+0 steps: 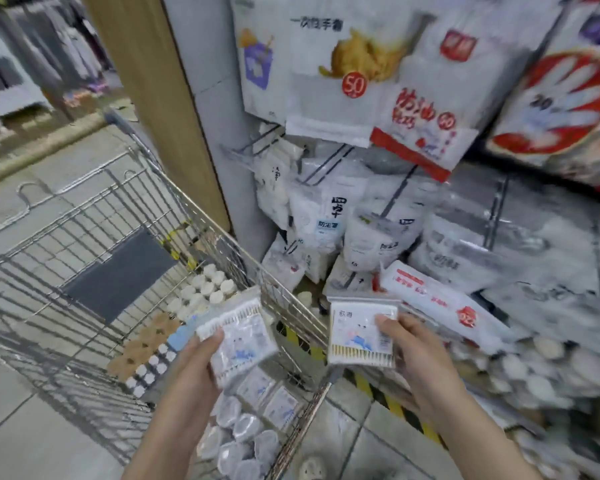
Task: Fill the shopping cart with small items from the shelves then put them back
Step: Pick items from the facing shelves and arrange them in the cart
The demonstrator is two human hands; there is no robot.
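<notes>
A wire shopping cart (84,216) stands to my left and holds several small packs and round tubs. Over the cart's right side my left hand (196,362) grips a clear pack of cotton swabs (243,337), tilted. My right hand (409,344) pinches a second, matching swab pack (355,332) by its right edge, just outside the cart rim and in front of the lower shelf (499,386). That pack stands upright with its printed face toward me.
Shelves on the right carry hanging glove bags (343,64), white dust-cover packs (326,216) and a long white sleeve with red print (437,299). A wooden post (160,98) rises behind the cart. Yellow-black tape (378,389) marks the shelf base on the tiled floor.
</notes>
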